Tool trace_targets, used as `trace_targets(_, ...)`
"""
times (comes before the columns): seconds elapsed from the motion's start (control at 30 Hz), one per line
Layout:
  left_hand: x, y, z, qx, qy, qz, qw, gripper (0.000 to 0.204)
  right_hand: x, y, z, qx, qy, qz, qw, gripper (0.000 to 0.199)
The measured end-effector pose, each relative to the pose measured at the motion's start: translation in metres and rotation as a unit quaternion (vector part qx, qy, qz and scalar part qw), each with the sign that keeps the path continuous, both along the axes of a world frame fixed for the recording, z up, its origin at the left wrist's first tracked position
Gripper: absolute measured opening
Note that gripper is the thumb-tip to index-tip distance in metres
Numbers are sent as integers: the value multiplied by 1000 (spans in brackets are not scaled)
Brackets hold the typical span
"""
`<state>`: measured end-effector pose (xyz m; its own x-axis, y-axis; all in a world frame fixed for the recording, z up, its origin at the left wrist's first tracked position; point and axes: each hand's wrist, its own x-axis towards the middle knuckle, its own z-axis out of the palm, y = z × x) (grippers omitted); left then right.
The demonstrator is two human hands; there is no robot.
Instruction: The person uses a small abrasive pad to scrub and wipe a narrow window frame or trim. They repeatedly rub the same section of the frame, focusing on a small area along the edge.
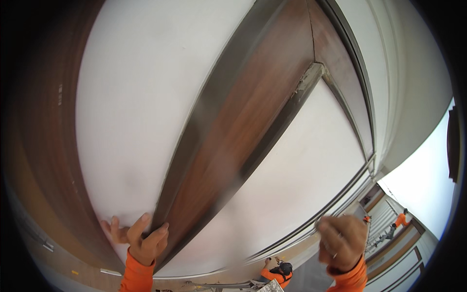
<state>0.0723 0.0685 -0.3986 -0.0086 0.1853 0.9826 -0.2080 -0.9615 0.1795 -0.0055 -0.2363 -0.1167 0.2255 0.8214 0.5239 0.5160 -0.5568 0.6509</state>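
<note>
My left hand (143, 238) comes up in an orange sleeve with its fingers spread. Its fingertips lie at the lower end of a dark grey trim strip (187, 141), where the strip meets a white panel (131, 107). Beside the strip runs a reddish-brown wood-grain board (233, 126). Farther right my right hand (343, 241) is closed in front of the pale trim. Whatever it may hold is hidden by the fingers. A rough, whitish patch (309, 80) marks the corner of the dark frame around a second white panel (296, 165).
Below, a person (281, 272) in orange and a dark cap is near metal framing. At the far right are another person (402, 218) in orange, ladder-like metal rails (386, 214) and a bright opening (423, 180). A brown board (53, 121) curves along the left.
</note>
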Motion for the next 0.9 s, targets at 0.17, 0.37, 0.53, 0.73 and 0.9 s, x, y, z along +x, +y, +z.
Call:
trace_targets(0.17, 8, 5, 15, 5, -12, -4, 1000, 28, -1, -46, -64, 164, 69, 13, 984, 26)
trace_targets(0.37, 3, -7, 118, -26, -82, -95, 992, 31, 19, -51, -68, 273, 24, 59, 960, 34)
trace_targets(0.53, 16, -46, 159, 62, -69, -23, 995, 36, 71, 1, -14, 276, -77, 161, 944, 28)
trace_targets(0.73, 9, -72, 73, 30, 46, -120, 991, 58, 136, 66, 48, 285, -179, 322, 885, 49)
trace_targets(0.9, 16, -68, 7, 86, 93, -19, 992, 67, 159, 93, 67, 262, -248, 336, 870, 51)
